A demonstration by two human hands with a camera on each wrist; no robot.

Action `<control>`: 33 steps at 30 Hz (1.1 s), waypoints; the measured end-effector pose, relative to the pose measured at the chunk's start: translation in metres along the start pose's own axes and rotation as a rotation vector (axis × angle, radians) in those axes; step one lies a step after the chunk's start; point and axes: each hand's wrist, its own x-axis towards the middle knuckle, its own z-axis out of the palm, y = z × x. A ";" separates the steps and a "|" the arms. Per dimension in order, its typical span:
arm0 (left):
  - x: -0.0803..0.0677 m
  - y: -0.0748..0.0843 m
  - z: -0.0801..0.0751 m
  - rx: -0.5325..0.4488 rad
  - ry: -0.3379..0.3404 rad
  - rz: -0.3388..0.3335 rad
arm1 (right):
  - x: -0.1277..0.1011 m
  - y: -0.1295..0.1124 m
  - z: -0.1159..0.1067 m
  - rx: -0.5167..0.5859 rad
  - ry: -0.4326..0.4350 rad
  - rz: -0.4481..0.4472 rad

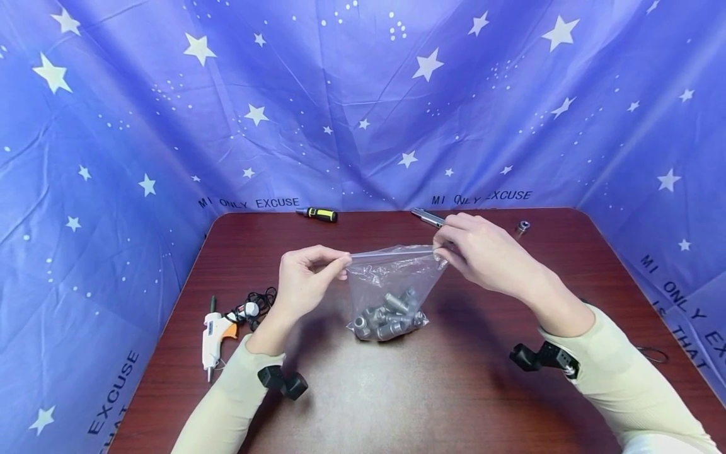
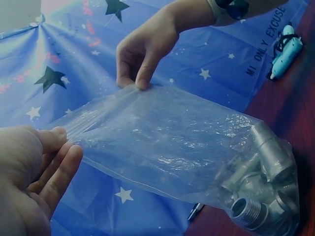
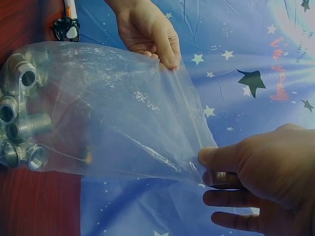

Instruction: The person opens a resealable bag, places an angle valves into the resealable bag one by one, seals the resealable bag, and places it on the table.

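Observation:
A clear zip bag (image 1: 394, 277) stands on the dark red table (image 1: 431, 391), its bottom filled with several grey metal pipe fittings (image 1: 388, 315). My left hand (image 1: 343, 260) pinches the left end of the bag's top strip. My right hand (image 1: 442, 250) pinches the right end, and the strip is stretched straight between them. In the left wrist view the left hand (image 2: 59, 147) holds the bag (image 2: 162, 142) with the fittings (image 2: 261, 187) at the lower right. In the right wrist view the right hand (image 3: 209, 162) pinches the bag (image 3: 123, 108) at its corner, fittings (image 3: 22, 123) at the left.
A white glue gun (image 1: 213, 334) and a tangled black cable (image 1: 258, 304) lie left of my left arm. A yellow-and-black screwdriver (image 1: 319, 214), a metal tool (image 1: 427, 217) and one loose fitting (image 1: 522, 227) lie along the far edge. Blue star cloth (image 1: 363, 113) walls the table.

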 end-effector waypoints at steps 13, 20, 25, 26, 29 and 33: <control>0.000 -0.002 0.002 -0.051 -0.006 -0.004 | -0.005 0.005 0.000 0.000 0.012 0.020; -0.001 -0.001 0.003 -0.083 -0.012 -0.008 | -0.008 0.007 -0.001 -0.012 0.004 0.035; -0.001 0.000 0.003 -0.087 -0.011 -0.002 | -0.009 0.008 -0.003 -0.043 0.012 0.032; 0.000 0.000 0.003 -0.086 -0.011 0.001 | -0.010 0.008 -0.003 -0.047 0.017 0.032; 0.000 0.000 0.003 -0.092 -0.010 0.008 | -0.011 0.009 -0.003 -0.054 0.027 0.032; 0.000 -0.001 0.003 -0.091 -0.008 0.014 | -0.012 0.009 -0.002 -0.061 0.036 0.033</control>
